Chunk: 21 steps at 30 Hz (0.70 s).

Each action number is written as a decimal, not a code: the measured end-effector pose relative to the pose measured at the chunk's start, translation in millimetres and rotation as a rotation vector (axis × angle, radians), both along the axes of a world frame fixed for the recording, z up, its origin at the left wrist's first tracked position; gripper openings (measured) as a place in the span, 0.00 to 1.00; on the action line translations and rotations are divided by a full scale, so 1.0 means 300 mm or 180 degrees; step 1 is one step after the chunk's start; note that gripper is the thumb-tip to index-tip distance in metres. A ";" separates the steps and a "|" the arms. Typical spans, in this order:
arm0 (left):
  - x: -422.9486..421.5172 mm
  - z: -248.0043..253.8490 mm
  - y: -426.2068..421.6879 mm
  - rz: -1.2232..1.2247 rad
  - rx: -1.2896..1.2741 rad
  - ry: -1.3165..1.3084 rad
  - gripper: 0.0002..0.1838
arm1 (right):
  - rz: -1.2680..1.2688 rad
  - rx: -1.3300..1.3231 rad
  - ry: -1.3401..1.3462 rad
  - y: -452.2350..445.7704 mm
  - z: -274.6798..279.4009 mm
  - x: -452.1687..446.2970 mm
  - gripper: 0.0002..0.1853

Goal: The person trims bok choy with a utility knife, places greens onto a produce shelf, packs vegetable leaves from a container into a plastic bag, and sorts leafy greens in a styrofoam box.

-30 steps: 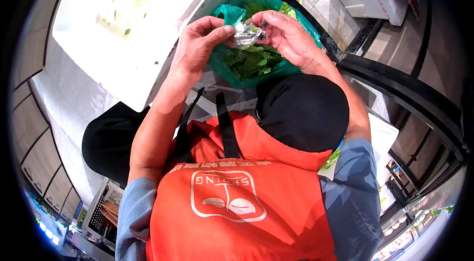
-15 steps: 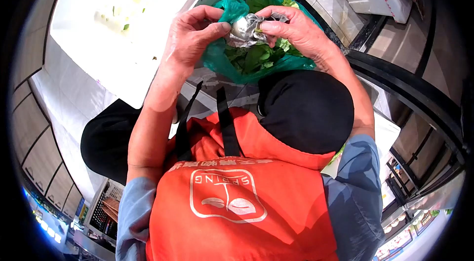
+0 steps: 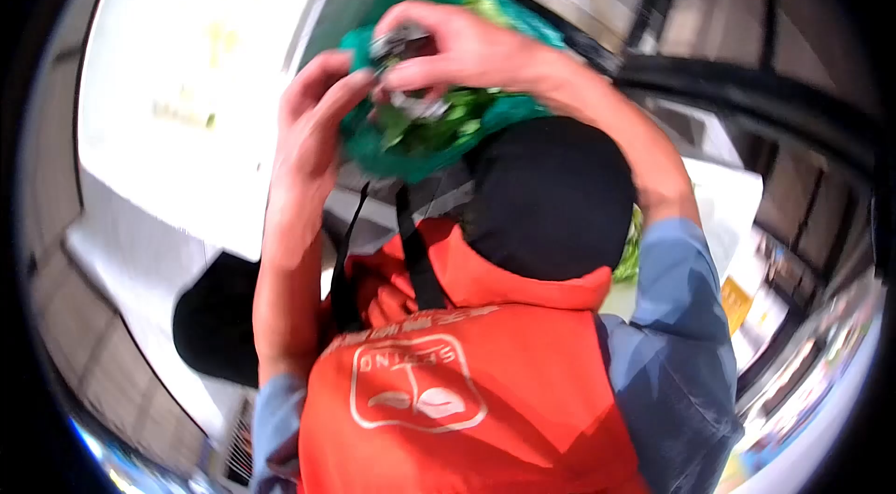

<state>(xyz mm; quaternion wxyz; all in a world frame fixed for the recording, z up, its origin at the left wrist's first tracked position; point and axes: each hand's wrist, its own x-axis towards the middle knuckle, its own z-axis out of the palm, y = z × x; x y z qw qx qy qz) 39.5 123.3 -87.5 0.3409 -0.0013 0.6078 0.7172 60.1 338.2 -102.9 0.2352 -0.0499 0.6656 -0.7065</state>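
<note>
My right hand (image 3: 457, 50) is closed around a crumpled grey wrapper (image 3: 403, 41), dark and blurred, above an open green plastic bag (image 3: 373, 158). My left hand (image 3: 313, 111) is at the bag's left rim with thumb and fingers curled together. Motion blur hides what lies between its fingertips, which nearly meet the wrapper. Leafy greens (image 3: 457, 120) fill the bag below both hands. A pale, shiny scrap (image 3: 420, 106) shows under my right fingers, too smeared to name.
To the left stands a large white container (image 3: 168, 55) with blurred green bits inside. My black-covered knee (image 3: 551, 200) rises close below the bag. A dark rail (image 3: 747, 102) runs along the right. More greens (image 3: 630, 251) show beside my right arm.
Both hands and the bag appear further left as the view shifts. My right hand has turned over the wrapper, and the round white thing seen between my hands earlier no longer shows clearly.
</note>
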 end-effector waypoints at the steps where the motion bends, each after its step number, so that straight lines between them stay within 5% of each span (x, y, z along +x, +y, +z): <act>1: 0.025 0.010 0.035 0.0114 0.0134 0.0122 0.09 | -0.0232 -0.0092 -0.0010 0.019 -0.026 0.008 0.19; 5: 0.027 0.037 0.000 -0.0071 -0.0196 0.0137 0.13 | -0.1129 -0.1294 -0.0372 0.123 -0.009 0.064 0.15; 6: 0.018 0.037 -0.019 -0.0110 -0.0142 0.0254 0.13 | -0.1066 -0.2276 -0.0399 0.152 -0.034 0.090 0.13; 10: 0.032 0.064 -0.012 0.0151 -0.0294 0.0139 0.10 | -0.1882 -0.1774 -0.0003 0.342 0.056 0.400 0.13; 16: 0.005 0.032 -0.034 -0.0106 -0.0220 0.0043 0.09 | -0.2906 -0.0375 -0.0567 0.556 0.215 1.088 0.16; 21: 0.023 0.064 -0.040 -0.0178 -0.0134 0.0070 0.11 | -0.5066 -0.0453 -0.0507 0.868 0.103 1.738 0.19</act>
